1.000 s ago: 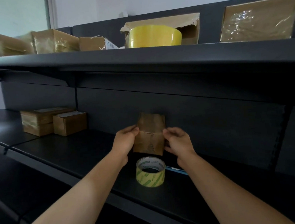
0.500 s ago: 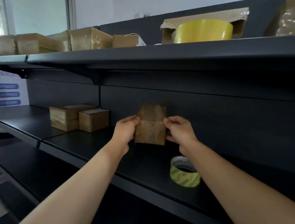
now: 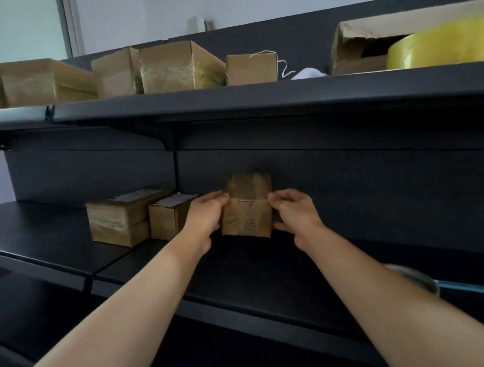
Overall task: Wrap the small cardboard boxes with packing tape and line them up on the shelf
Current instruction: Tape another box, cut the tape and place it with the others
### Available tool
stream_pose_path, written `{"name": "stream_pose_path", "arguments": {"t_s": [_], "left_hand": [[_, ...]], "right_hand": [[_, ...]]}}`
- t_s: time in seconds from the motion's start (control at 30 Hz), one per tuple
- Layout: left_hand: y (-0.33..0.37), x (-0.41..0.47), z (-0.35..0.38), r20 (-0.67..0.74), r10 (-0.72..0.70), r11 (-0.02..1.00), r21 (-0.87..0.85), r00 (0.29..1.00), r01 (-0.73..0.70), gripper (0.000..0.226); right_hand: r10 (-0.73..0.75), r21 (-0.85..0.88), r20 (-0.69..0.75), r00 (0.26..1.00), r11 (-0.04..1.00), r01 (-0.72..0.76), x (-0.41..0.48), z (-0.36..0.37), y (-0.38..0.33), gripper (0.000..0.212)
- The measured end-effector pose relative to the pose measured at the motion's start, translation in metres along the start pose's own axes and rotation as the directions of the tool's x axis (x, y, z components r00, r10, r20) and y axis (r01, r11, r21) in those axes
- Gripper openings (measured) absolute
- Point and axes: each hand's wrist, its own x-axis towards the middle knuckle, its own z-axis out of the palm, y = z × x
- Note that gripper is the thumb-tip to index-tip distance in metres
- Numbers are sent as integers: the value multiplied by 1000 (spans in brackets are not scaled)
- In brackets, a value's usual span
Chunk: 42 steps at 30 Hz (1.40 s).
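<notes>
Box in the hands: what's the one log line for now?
step: lining up small box | left grip: holds it | right grip: holds it | place: lower shelf, right of two other boxes

Tape roll (image 3: 416, 276) mostly hidden behind right forearm (image 3: 374, 303).

A slim left forearm (image 3: 134, 304) and right forearm (image 3: 367, 286) were seen, bare from the lower edge of the view up to the wrists. The left grip (image 3: 206, 219) and the right grip (image 3: 297, 218) were likewise bare. The fingernails were too blurred to be told.
</notes>
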Motion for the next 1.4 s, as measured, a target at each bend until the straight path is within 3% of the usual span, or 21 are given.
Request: {"name": "stream_pose_path", "arguments": {"t_s": [0.33,0.57,0.73,0.87,1.2,1.4], "left_hand": [[-15,33,-32,-8,-60,997,40,998,61,38],[-37,46,-57,-144,-32,995,93,989,46,30],[-42,52,-76,-228,-61,989,117,972,89,10],[-47,63,-90,-209,-57,977,188,976,98,12],[-55,77,-102,-163,-6,921,385,987,69,46],[-60,79,-97,-140,-28,923,376,990,79,21]], "right_hand": [[43,-52,-30,999,998,-44,24,40,23,12],[79,-97,7,997,992,-78,36,72,52,25],[113,-130,8,994,985,-111,46,96,63,29],[135,-173,-20,991,976,-136,51,112,69,27],[132,-184,-73,989,972,-143,60,143,80,27],[80,-225,-53,995,970,-90,60,156,88,35]]}}
